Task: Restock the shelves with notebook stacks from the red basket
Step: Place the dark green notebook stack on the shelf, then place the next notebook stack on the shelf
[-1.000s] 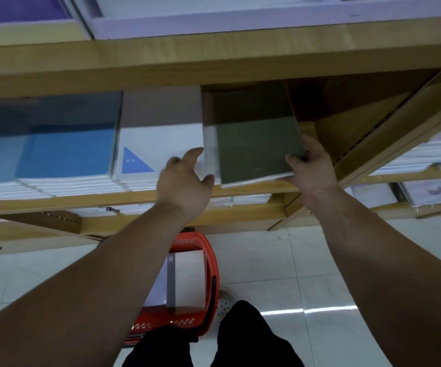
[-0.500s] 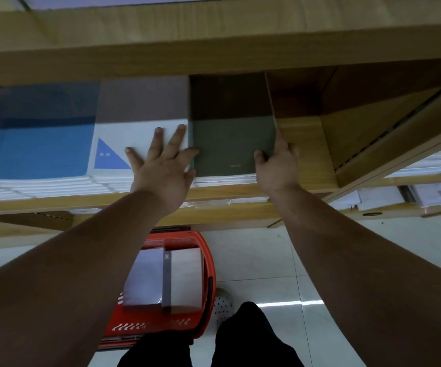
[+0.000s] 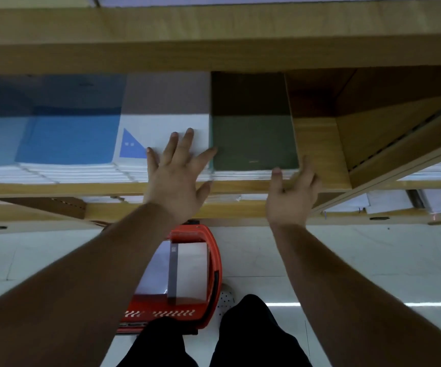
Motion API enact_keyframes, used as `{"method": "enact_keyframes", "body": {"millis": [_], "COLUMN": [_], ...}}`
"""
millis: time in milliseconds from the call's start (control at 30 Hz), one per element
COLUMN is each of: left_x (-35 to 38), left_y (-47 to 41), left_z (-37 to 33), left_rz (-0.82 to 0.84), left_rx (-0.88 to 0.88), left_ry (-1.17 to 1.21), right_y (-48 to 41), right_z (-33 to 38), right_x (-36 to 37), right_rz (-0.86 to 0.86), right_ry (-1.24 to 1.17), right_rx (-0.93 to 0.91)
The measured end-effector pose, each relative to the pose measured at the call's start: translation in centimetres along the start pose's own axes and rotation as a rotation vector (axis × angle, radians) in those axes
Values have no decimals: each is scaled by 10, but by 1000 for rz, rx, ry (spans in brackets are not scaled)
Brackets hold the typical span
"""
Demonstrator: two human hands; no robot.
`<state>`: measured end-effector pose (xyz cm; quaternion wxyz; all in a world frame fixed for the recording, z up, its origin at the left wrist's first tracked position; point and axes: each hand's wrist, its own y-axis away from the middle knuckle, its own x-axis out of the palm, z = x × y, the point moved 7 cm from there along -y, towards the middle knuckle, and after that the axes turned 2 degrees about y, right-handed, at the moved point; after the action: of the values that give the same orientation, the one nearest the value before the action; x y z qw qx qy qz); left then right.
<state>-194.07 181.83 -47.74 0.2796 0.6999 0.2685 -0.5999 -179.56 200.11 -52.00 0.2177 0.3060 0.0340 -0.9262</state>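
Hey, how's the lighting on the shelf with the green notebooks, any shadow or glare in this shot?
Head view: the upper shelf board shades the back halves of the green notebook stack and white stack, fronts evenly lit; head view, floor shows bright glare streaks; head view's wide lens bows the shelf edges.

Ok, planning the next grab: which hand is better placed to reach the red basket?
Probably the left: the left hand lies flat on the white stack, with the red basket on the floor right under its forearm. The right hand is at the far corner of the green stack.
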Motion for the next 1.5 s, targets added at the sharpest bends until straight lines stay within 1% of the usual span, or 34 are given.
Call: {"method": "enact_keyframes", "body": {"millis": [67,100,133,167,267,333,400,433,500,633,767,900,1000,1067,1133,1200,1267,1400,1500], "left_x": [2,11,24,41,98,133,171,191,235,327,425,505,549,572,590,605,616,623,624], "left_y": [45,69,93,115,170,197,216,223,233,244,243,238,229,223,218,217,217,214,210], "left_z": [13,24,39,55,102,130,157,168,186,215,239,239,227,219,211,202,195,187,187], "left_rz": [-182,-234,-235,-193,10,111,170,195,247,336,427,487,519,528,525,556,573,559,518], "left_rx": [-20,-59,-115,-175,-337,-447,-555,-584,-579,-551,-524,-535,-523,-546,-548,-508,-493,-572,-665], "left_ry": [148,219,273,316,447,541,656,703,725,712,663,648,684,743,781,759,716,651,718], "right_y": [39,57,74,91,139,165,187,197,214,237,248,249,245,242,240,241,242,247,246], "right_z": [-10,-17,-26,-33,-60,-77,-96,-107,-132,-192,-259,-323,-367,-393,-417,-433,-443,-458,-463], "right_x": [11,21,33,46,95,130,168,188,226,294,352,395,414,421,425,427,430,435,436], "right_rz": [13,46,98,164,365,451,526,563,608,635,625,638,653,666,668,667,672,694,679], "right_ry": [-4,20,52,83,142,195,252,273,322,427,532,567,613,664,693,682,625,546,543], "right_rx": [-3,14,29,39,72,67,53,50,53,63,61,42,42,64,133,207,238,235,223]}}
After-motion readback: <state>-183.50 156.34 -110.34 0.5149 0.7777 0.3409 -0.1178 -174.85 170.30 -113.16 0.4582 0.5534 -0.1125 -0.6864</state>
